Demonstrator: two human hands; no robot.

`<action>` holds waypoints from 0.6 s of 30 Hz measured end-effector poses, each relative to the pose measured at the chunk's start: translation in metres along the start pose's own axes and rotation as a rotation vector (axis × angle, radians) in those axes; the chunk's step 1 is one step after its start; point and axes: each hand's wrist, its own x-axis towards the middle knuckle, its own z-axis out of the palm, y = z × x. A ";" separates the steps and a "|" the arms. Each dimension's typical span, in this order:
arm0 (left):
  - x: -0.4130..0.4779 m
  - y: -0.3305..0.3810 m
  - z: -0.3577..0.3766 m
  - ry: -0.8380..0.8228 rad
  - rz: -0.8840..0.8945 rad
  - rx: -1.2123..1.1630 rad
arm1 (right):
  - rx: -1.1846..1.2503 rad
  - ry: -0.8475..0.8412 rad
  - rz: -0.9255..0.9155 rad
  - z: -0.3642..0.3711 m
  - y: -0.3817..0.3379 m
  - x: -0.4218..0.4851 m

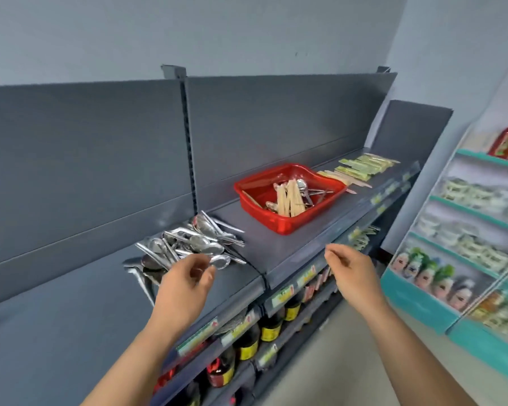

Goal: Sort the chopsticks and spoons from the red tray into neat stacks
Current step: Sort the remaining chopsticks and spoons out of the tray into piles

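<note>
- A long grey shop shelf [291, 247] runs from the lower left to the upper right, with a tall grey back panel behind it. Lower shelves below it hold dark bottles [248, 344] with yellow labels.
- To the right stands a teal display rack [464, 291] with packets, well apart from the work.
- A red tray [279, 225] sits on the shelf near the middle. Inside it lie a bundle of pale wooden chopsticks [288, 199] and a few metal spoons [305, 190], tangled together.
- To the left of the tray, a loose pile of metal spoons [188, 244] rests on the shelf. It is heaped and not yet neat.
- To the right of the tray, bare wooden chopsticks [339, 176] and green-wrapped chopsticks [364, 164] are laid out in rows.
- The left hand [185, 276] hovers at the near edge of the spoon pile. Its grip is loosely curled, fingers and thumb close together, beside one spoon [221, 261]. Whether it is holding that spoon or merely touching it cannot be told.
- The right hand [349, 268] hangs in the air in front of the shelf, its grip half open and holding nothing.
- The step in hand seems to be adding a spoon to the left pile. The tray is partly sorted. The next move likely calls for reaching into the tray and picking one item clear of the tangle.
</note>
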 end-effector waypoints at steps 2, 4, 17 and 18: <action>0.017 0.016 0.027 -0.013 -0.002 -0.015 | -0.007 0.018 0.002 -0.023 0.015 0.021; 0.036 0.029 0.049 -0.025 -0.003 -0.032 | -0.020 0.035 0.003 -0.041 0.027 0.042; 0.220 0.061 0.165 -0.058 0.004 -0.036 | -0.028 -0.001 0.022 -0.057 0.066 0.225; 0.236 0.060 0.174 -0.059 -0.007 -0.026 | -0.036 -0.016 0.014 -0.055 0.065 0.240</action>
